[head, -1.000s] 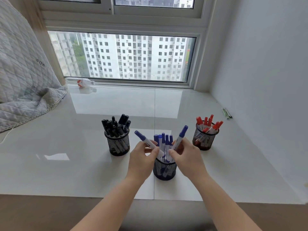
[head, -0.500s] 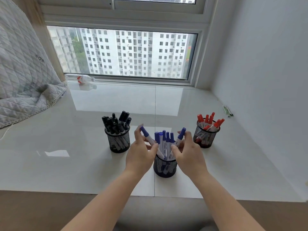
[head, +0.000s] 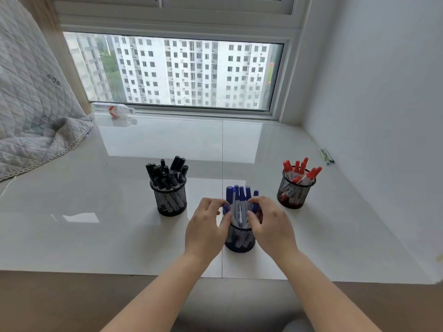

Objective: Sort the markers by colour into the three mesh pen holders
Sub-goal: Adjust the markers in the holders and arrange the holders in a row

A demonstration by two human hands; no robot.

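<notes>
Head: both hands' fingers clamp blue markers (head: 240, 202) (black holder (head: 170, 200) left, red holder (head: 294, 191) right).

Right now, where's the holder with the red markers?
In the head view, the holder with the red markers stands at the right of the white sill, farther back than the blue-marker holder between the hands, nearest the right wall.
</notes>
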